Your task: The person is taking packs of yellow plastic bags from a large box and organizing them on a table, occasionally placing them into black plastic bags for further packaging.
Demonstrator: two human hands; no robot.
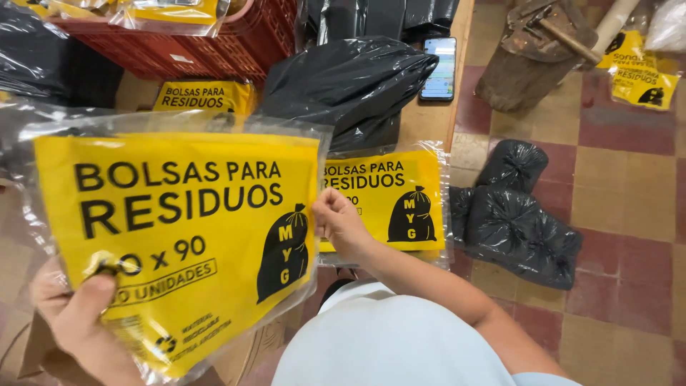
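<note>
I hold up a clear plastic sleeve with a yellow printed label card (179, 236) close to the camera. My left hand (71, 314) grips its lower left corner, thumb pressed on the front. My right hand (341, 225) pinches its right edge about halfway up. The sleeve hides the table beneath it. A second sleeve with the same yellow label (389, 204) lies flat on the wooden table just behind my right hand. A folded stack of black plastic bags (350, 86) rests beyond it.
A red plastic crate (214, 39) stands at the back with another yellow label (204, 96) in front. A phone (438, 68) lies near the table's (429, 121) right edge. On the tiled floor sit tied black bags (522, 221), a wooden stump with a hammer (536, 57) and more yellow labels (639, 75).
</note>
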